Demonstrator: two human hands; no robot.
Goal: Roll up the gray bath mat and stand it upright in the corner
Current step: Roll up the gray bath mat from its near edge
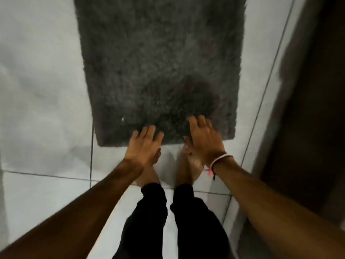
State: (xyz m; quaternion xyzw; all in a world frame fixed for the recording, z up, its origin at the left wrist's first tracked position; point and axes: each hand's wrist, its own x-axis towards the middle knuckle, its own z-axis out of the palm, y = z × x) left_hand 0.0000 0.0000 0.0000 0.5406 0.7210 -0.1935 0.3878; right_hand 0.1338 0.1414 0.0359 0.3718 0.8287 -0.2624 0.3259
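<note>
Two hands, left [142, 146] and right [204, 140], fingers spread, at flat gray bath mat's [158, 62] near edge.

Both arms extended down-forward; left hand [142, 144] and right hand [204, 140] fingers spread, palms down

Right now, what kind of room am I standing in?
Probably a bathroom: a shaggy gray bath mat lies flat on glossy white floor tiles, beside a dark wooden door frame.
</note>
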